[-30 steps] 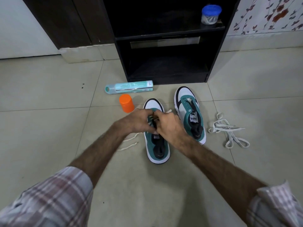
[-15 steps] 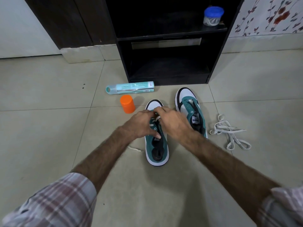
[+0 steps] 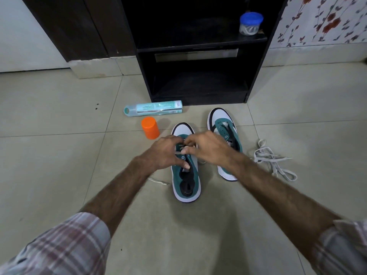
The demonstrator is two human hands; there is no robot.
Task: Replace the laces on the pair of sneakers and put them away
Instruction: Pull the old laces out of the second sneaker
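Two green, white and black sneakers stand side by side on the tiled floor. Over the left sneaker (image 3: 185, 185) both hands work at the eyelets. My left hand (image 3: 163, 153) holds the shoe's left side, thumb lying on the green upper. My right hand (image 3: 206, 148) pinches a white lace (image 3: 179, 153) that crosses the tongue near the toe. One loose end of this lace (image 3: 158, 181) trails on the floor left of the shoe. The right sneaker (image 3: 223, 124) stands unlaced just beyond my right hand. A loose pile of white laces (image 3: 272, 159) lies to its right.
A black open shelf unit (image 3: 198, 92) stands against the wall straight ahead, with a blue-lidded jar (image 3: 250, 23) on its upper shelf. A teal tube (image 3: 153, 110) lies on the floor before it, and an orange cap (image 3: 150, 128) stands beside the left sneaker's toe.
Both hands have shifted slightly toward the toe of the left sneaker. The lace end on the floor at the left has been drawn in and looks shorter.
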